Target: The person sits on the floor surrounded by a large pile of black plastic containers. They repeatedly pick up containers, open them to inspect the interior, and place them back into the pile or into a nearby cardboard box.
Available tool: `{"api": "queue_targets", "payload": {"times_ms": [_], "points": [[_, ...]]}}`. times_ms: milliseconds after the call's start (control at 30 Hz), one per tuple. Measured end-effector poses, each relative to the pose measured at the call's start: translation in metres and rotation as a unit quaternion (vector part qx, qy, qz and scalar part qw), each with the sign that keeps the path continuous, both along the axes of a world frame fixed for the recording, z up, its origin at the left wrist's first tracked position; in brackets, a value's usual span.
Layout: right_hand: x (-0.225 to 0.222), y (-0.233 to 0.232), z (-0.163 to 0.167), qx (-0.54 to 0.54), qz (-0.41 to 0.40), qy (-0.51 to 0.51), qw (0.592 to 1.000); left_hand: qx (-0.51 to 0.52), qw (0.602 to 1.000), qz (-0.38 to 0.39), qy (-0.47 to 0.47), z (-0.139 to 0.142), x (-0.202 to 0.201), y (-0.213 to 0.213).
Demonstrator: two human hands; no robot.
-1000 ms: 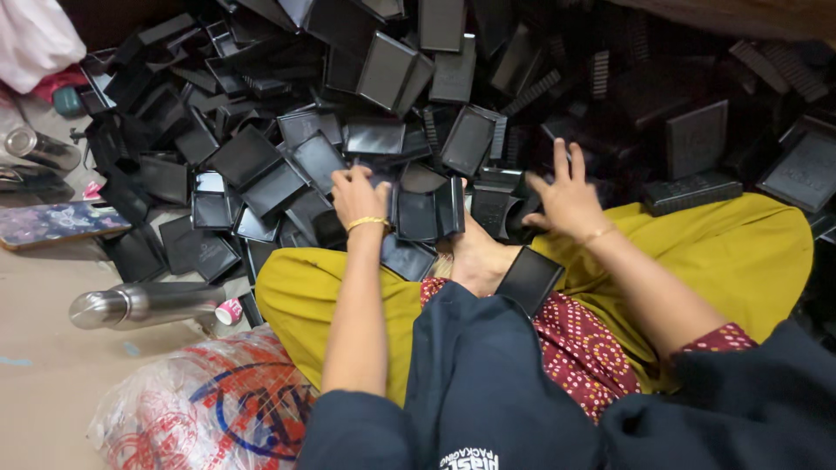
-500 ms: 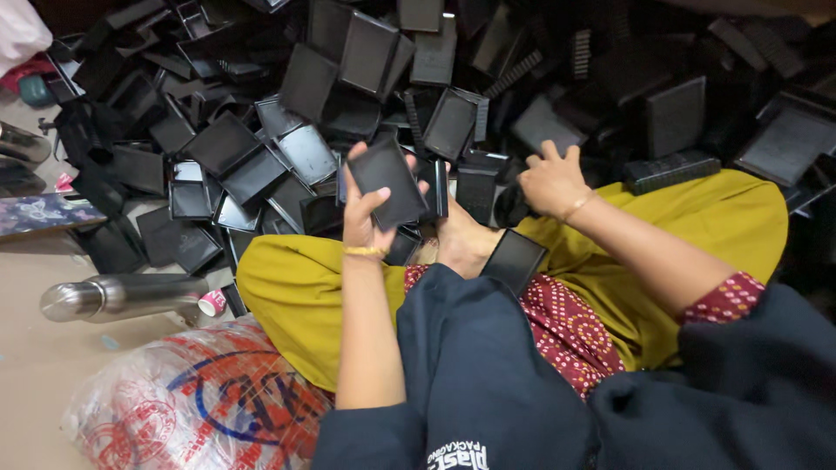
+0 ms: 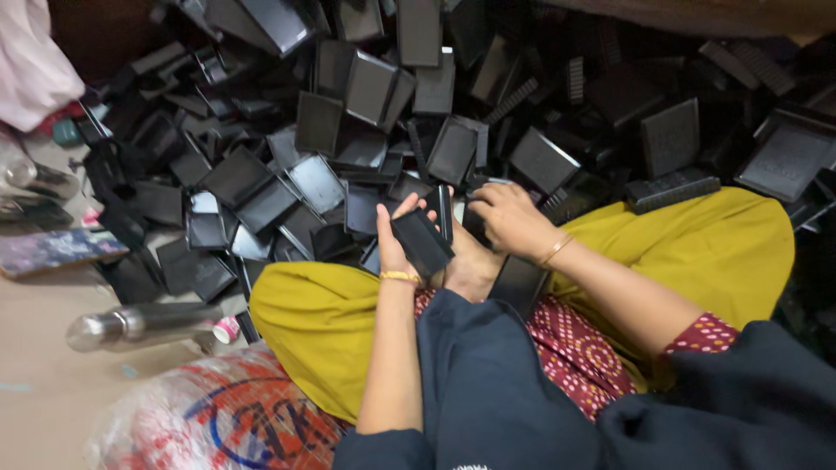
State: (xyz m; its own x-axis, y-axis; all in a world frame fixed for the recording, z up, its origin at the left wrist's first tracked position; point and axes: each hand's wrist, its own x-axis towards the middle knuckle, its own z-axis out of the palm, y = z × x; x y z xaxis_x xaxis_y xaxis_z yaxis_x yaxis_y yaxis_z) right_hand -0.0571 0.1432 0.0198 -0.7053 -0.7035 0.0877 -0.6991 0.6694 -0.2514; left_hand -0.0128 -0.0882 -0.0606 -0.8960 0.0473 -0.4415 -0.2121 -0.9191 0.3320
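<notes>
Tray (image 3: 421,242), black, sits in left hand (image 3: 394,246), fingers (image 3: 406,207) wrapped round it. Right hand (image 3: 508,218) w/ fingers curled on another piece at pile (image 3: 261,187); grip unclear.

Your floor (image 3: 43,392) carries a far heap of black trays (image 3: 261,191), a steel bottle (image 3: 131,324) at left, and a printed sack (image 3: 218,418) near you.

Floor-level home workshop, huge heap of black plastic trays (image 3: 453,130), filled printed sack (image 3: 209,418), steel bottle (image 3: 131,324)
</notes>
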Motion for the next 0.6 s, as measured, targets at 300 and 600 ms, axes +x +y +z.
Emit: {"api": "queue_targets", "payload": {"times_ms": [300, 600], "points": [[-0.034, -0.032, 0.002, 0.114, -0.073, -0.091, 0.987, 0.014, 1.0, 0.007, 0.009, 0.009, -0.007, 0.001], [-0.015, -0.022, 0.046, -0.422, -0.296, -0.307, 0.8, 0.032, 0.999, 0.02, 0.029, 0.027, -0.034, 0.025]]}}
